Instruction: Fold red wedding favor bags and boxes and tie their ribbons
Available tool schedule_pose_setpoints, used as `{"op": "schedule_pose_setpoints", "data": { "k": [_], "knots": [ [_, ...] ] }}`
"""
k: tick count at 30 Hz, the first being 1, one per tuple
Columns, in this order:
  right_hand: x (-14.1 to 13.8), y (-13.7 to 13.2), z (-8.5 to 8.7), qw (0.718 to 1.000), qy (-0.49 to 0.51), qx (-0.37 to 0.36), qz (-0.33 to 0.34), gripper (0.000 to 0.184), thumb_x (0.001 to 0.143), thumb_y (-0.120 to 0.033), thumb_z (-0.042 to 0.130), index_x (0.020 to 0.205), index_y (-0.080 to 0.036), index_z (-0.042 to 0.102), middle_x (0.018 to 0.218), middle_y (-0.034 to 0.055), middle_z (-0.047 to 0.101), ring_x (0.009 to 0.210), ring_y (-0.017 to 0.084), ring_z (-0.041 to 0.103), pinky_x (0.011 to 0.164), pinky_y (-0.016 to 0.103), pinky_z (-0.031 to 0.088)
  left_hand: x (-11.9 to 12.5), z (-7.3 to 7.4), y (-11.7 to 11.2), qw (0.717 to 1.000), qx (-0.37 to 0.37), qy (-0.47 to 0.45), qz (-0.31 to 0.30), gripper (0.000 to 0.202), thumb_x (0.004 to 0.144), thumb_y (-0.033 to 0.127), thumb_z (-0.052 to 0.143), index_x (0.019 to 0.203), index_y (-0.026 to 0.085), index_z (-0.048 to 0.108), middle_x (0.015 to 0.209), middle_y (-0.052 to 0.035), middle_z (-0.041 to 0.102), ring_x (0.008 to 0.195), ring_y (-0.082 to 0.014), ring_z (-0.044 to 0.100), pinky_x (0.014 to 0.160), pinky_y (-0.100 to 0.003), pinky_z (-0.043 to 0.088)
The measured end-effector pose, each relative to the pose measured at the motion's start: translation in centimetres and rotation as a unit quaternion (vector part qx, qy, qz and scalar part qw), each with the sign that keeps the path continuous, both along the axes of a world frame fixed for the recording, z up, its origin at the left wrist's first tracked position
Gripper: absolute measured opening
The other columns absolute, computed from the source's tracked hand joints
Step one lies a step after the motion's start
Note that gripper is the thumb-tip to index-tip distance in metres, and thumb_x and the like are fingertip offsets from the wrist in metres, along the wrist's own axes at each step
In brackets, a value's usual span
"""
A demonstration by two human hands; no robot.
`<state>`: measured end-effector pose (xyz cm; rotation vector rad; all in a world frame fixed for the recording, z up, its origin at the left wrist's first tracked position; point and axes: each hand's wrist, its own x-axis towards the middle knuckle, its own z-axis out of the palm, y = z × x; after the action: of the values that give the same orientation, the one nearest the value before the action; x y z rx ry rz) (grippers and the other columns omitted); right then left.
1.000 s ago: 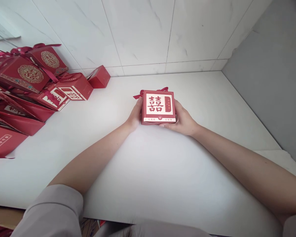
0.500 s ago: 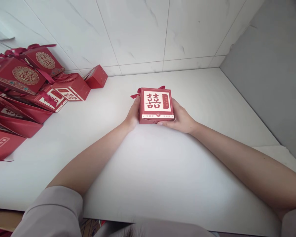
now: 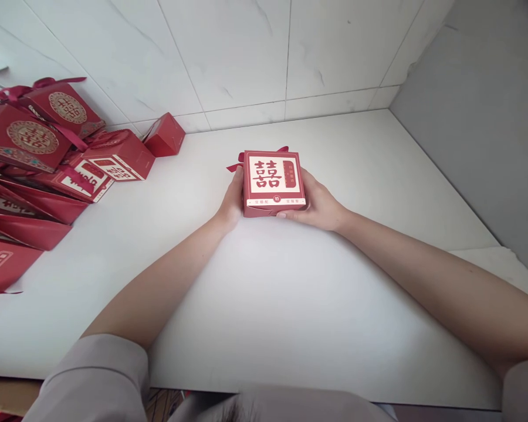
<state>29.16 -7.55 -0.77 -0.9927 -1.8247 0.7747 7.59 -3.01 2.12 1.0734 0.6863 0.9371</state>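
Observation:
A red gift box [image 3: 273, 179] with a white panel and a red double-happiness character faces me over the middle of the white table. My left hand [image 3: 233, 199] grips its left side, most of the fingers hidden behind it. On the right side my right hand [image 3: 319, 202] is closed round the box, its thumb along the lower front edge. Part of a dark red ribbon [image 3: 234, 167] sticks out behind the box at the upper left, and another bit shows above its top edge. Whether the box touches the table I cannot tell.
Several red gift boxes and bags with ribbons [image 3: 33, 140] are piled on the left of the white table [image 3: 264, 305]. A small red box [image 3: 165, 135] stands by the tiled wall [image 3: 242, 53]. At the right is a grey surface [image 3: 479, 117], with a white cloth-like piece [image 3: 488, 264] near it.
The whole view has shifted slightly, so the box and both hands appear a little further left and higher. Both hands keep the same hold on the box.

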Motion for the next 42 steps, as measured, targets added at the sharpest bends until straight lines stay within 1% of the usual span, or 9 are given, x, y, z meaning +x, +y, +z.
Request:
{"op": "schedule_pose_setpoints", "data": {
  "k": [5,9,14,21,24,27,33,38,42],
  "knots": [
    [0.01,-0.05,0.07,1.000,0.007,-0.010,0.008,0.112,0.073,-0.075,0.084,0.163,-0.028,0.035,0.155,0.0181,0.056,0.140,0.045,0.058,0.118,0.066,0.049,0.33,0.95,-0.58,0.998,0.048,0.017,-0.028,0.065,0.100,0.073,0.046,0.130,0.024,0.074,0.141,-0.0059,0.073,0.148,-0.0382,0.055,0.125,-0.057,0.045],
    [0.03,0.01,0.06,1.000,0.006,-0.012,0.011,0.111,0.075,-0.076,0.083,0.163,-0.029,0.035,0.155,0.0173,0.056,0.140,0.044,0.058,0.118,0.065,0.049,0.48,1.12,-0.56,0.995,0.085,0.008,-0.053,0.061,0.101,0.070,0.045,0.132,0.026,0.074,0.146,-0.0023,0.070,0.152,-0.0364,0.052,0.126,-0.055,0.045],
    [0.04,0.13,0.01,1.000,0.002,-0.010,0.011,0.113,0.074,-0.077,0.083,0.164,-0.028,0.034,0.154,0.0178,0.057,0.141,0.045,0.057,0.119,0.065,0.048,0.29,0.59,-0.20,0.998,0.054,0.009,-0.032,0.066,0.102,0.072,0.040,0.129,0.023,0.075,0.138,-0.0054,0.075,0.148,-0.0370,0.056,0.124,-0.054,0.047],
    [-0.05,0.18,-0.07,1.000,0.013,-0.006,0.020,0.112,0.075,-0.074,0.083,0.163,-0.025,0.034,0.155,0.0188,0.056,0.142,0.044,0.056,0.119,0.065,0.047,0.18,0.49,-0.33,0.999,0.037,0.031,0.014,0.060,0.107,0.065,0.037,0.121,0.021,0.075,0.132,-0.0058,0.077,0.142,-0.0341,0.062,0.121,-0.052,0.051],
    [-0.11,0.18,0.03,1.000,0.016,-0.007,0.022,0.112,0.075,-0.075,0.083,0.163,-0.025,0.034,0.155,0.0192,0.056,0.143,0.044,0.056,0.120,0.065,0.046,0.14,0.56,-0.65,0.998,0.050,0.039,0.026,0.058,0.107,0.065,0.038,0.116,0.021,0.076,0.130,-0.0048,0.078,0.141,-0.0332,0.063,0.119,-0.051,0.053],
    [-0.16,0.11,0.22,1.000,0.014,-0.013,0.024,0.113,0.075,-0.076,0.082,0.163,-0.025,0.033,0.155,0.0191,0.056,0.143,0.045,0.056,0.120,0.065,0.047,0.09,0.46,-0.68,0.996,0.061,0.048,0.035,0.059,0.105,0.068,0.040,0.116,0.022,0.076,0.129,-0.0050,0.079,0.139,-0.0342,0.064,0.118,-0.052,0.054],
    [-0.10,0.09,0.17,0.999,0.016,-0.014,0.027,0.111,0.076,-0.074,0.083,0.163,-0.026,0.033,0.157,0.0183,0.054,0.143,0.043,0.056,0.119,0.064,0.049,-0.02,0.38,-0.27,0.994,0.065,0.080,0.028,0.065,0.101,0.074,0.041,0.123,0.023,0.075,0.132,-0.0072,0.078,0.135,-0.0350,0.067,0.117,-0.053,0.054],
    [0.00,0.14,0.03,0.999,0.013,-0.012,0.027,0.112,0.076,-0.074,0.083,0.163,-0.026,0.033,0.158,0.0185,0.053,0.142,0.043,0.056,0.120,0.064,0.048,0.08,0.56,-0.31,0.995,0.069,0.071,0.005,0.062,0.102,0.071,0.042,0.127,0.023,0.073,0.138,-0.0072,0.075,0.139,-0.0343,0.065,0.120,-0.053,0.051],
    [-0.03,0.07,0.24,0.999,0.014,-0.021,0.031,0.112,0.076,-0.076,0.082,0.164,-0.027,0.032,0.159,0.0174,0.053,0.142,0.043,0.057,0.119,0.063,0.050,0.73,0.99,-0.68,0.995,0.078,0.057,0.006,0.058,0.104,0.066,0.042,0.126,0.023,0.074,0.138,-0.0061,0.075,0.141,-0.0342,0.063,0.121,-0.053,0.051]
  ]
}}
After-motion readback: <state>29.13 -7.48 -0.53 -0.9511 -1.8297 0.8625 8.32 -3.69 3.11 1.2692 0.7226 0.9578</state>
